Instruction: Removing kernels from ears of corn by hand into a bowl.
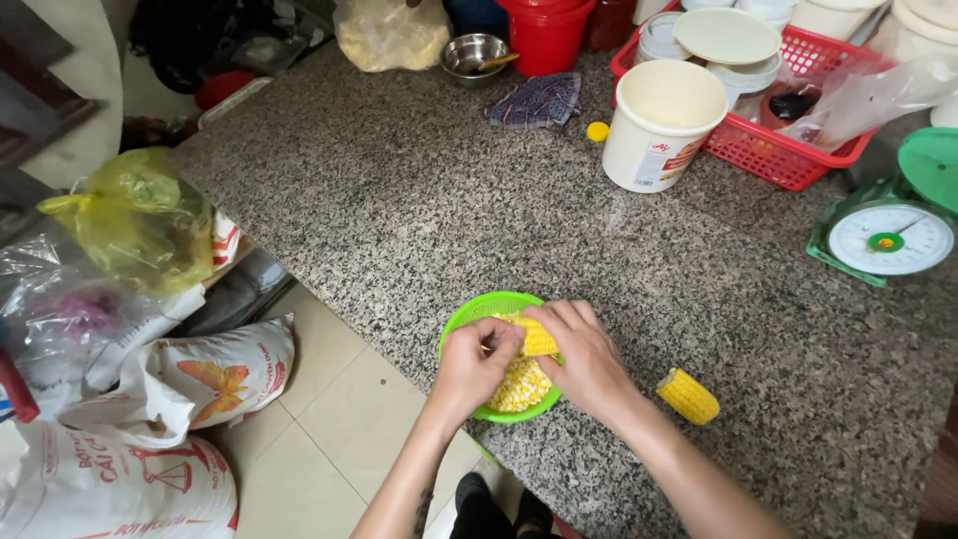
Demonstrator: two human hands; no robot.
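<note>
A green bowl with loose yellow corn kernels sits at the near edge of a granite counter. Over the bowl, both hands hold a short piece of corn cob. My right hand wraps it from the right. My left hand grips its left end, thumb pressed on the kernels. A second piece of corn cob lies on the counter just right of my right wrist.
A white bucket, a red basket of lids and tubs, a green kitchen scale, a patterned cloth, a red bucket and a steel bowl stand at the back. Sacks and plastic bags crowd the floor at left.
</note>
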